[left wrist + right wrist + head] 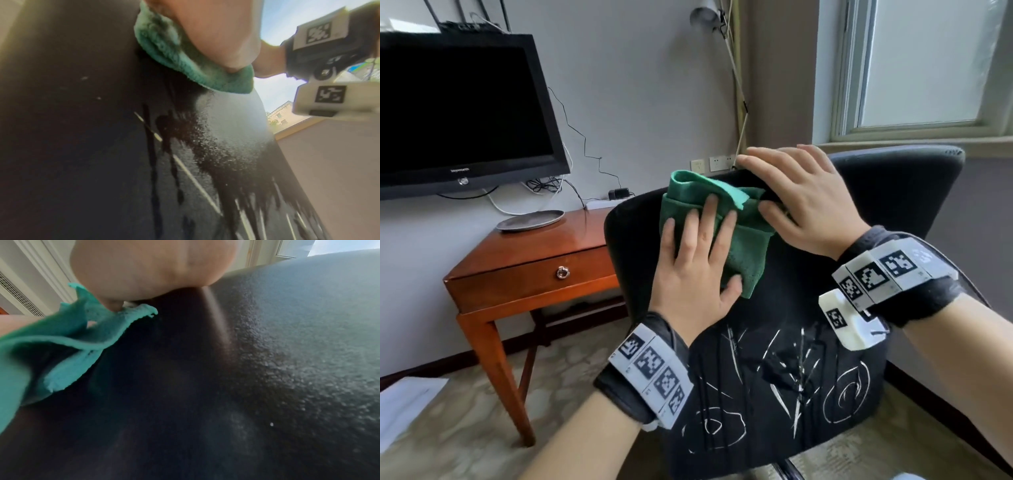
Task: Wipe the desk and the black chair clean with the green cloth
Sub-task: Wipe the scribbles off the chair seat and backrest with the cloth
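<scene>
Left hand (698, 260) is flat on the green cloth (709, 219), fingers straight, pressing it against the top of the black chair (774, 342) back. Right hand (798, 202) lies beside it on the chair's top edge, fingers relaxed and extended, thumb touching the cloth's loose right corner; whether it pinches that corner, the blurred wrist view does not settle.

The risks, as I judge them: the cloth is folded in loose layers with a flap sticking up, so a hard stroke could bunch it and leave the palm rubbing bare upholstery. The chair may shift or swivel under the push if the right hand lets off. Pale streaks and swirls mark the lower backrest; a hurried pass near the top would miss them.

The wooden bench (534, 260) stands well apart to the left, untouched by either hand just now.

Containers: a shallow grey dish (530, 220) sits on the bench and looks empty. The bench's drawer (530, 274) is shut, contents hidden.
</scene>
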